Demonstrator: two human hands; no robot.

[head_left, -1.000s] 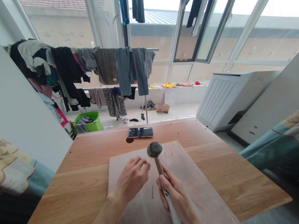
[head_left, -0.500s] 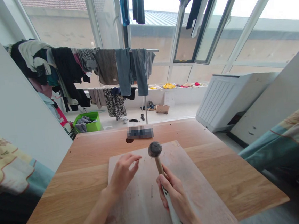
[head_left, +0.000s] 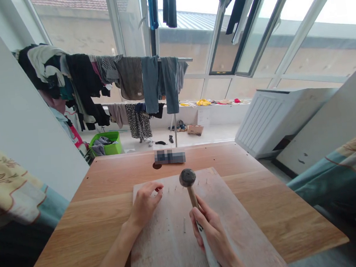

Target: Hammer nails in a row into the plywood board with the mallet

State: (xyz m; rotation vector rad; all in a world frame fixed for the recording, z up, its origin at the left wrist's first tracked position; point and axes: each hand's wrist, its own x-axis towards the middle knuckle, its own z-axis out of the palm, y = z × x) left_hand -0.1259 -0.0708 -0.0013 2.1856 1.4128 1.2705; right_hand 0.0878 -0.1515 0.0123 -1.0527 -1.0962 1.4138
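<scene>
My right hand (head_left: 209, 224) is wrapped around the handle of a hammer (head_left: 187, 177) with a round dark head, held up over a pale wooden board (head_left: 157, 251). Above the board's far left part is my left hand (head_left: 145, 205), its thumb and forefinger drawn close together; whatever is between them is too small to make out. Several thin nails stand upright in a row along the far part of the board, one nail (head_left: 169, 189) just right of my left fingertips. A longer loose nail (head_left: 184, 225) lies left of my right hand. Small dark dots mark the board's left side.
The board rests on a wooden table (head_left: 284, 207). At the table's far edge is a blurred dark object (head_left: 169, 156) beside a round hole. Beyond stand a laundry rack (head_left: 187, 59), a green basket (head_left: 116, 145) and a white appliance (head_left: 257, 114). Curtains hang at both sides.
My left hand has shifted a little left along the row of nails, its thumb and forefinger closer together. The hammer stays raised in my right hand. The view has turned slightly.
</scene>
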